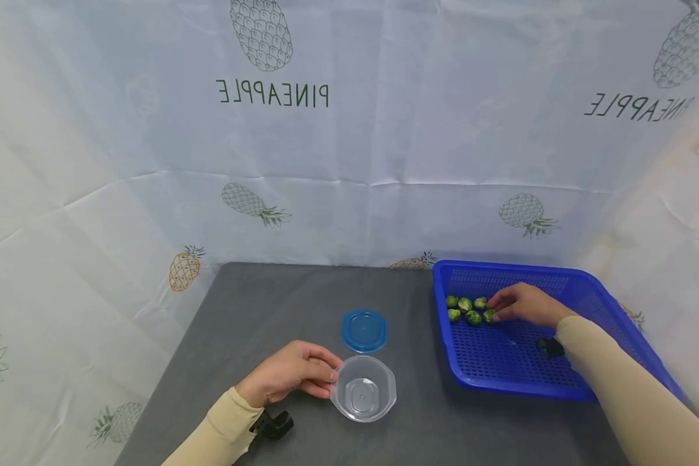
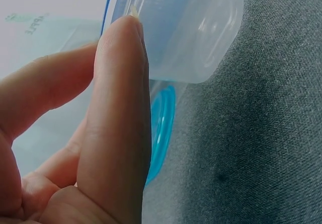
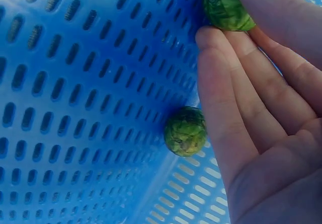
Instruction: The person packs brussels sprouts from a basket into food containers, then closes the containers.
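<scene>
My left hand (image 1: 294, 372) pinches the rim of a clear round plastic container (image 1: 364, 390) between thumb and fingers; the container stands upright with nothing in it. In the left wrist view, the thumb (image 2: 118, 98) lies along the container's side (image 2: 201, 32). Inside the blue basket (image 1: 501, 386), my right hand (image 1: 527, 304) is at a group of several Brussels sprouts (image 1: 473, 318). The right wrist view shows its thumb and fingertips pinching one Brussels sprout (image 3: 225, 8). Another sprout (image 3: 185, 132) lies apart from it, beside the fingers.
A blue lid (image 1: 364, 331) lies flat on the grey table (image 1: 279, 304), just behind the container. The perforated basket takes up the table's right side, its raised wall between the sprouts and the container. A pineapple-print curtain (image 1: 373, 142) hangs around the back and sides.
</scene>
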`<state>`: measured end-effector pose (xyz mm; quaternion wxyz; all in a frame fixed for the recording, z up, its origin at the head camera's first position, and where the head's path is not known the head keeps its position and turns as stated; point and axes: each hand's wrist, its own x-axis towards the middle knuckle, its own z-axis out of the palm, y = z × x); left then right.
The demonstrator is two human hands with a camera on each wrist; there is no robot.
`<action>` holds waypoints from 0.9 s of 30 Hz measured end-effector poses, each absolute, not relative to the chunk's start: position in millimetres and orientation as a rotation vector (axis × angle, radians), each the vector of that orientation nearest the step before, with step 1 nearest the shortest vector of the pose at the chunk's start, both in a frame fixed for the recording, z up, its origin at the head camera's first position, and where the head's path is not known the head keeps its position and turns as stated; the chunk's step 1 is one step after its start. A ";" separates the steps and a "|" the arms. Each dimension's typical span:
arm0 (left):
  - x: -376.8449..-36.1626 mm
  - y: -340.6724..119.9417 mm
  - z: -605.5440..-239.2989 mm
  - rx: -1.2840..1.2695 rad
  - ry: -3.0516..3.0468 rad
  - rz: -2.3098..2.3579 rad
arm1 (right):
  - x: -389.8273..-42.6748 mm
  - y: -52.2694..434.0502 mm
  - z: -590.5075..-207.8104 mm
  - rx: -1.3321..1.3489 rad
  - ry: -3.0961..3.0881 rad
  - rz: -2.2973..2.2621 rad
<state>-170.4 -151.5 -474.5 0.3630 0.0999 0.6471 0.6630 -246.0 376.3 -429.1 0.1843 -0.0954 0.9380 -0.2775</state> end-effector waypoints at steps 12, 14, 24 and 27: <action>-173.7 -144.1 -472.4 0.264 1.658 1.697 | -235.6 378.9 -424.3 -0.250 2.700 -0.774; -174.5 -144.2 -471.8 0.265 1.657 1.703 | -231.5 377.5 -418.4 -0.251 2.701 -0.794; -176.5 -152.3 -472.3 0.273 1.642 1.714 | -204.7 345.0 -378.8 -0.294 2.773 -0.854; -176.7 -152.7 -473.4 0.279 1.631 1.718 | -194.7 326.8 -363.6 -0.323 2.802 -0.875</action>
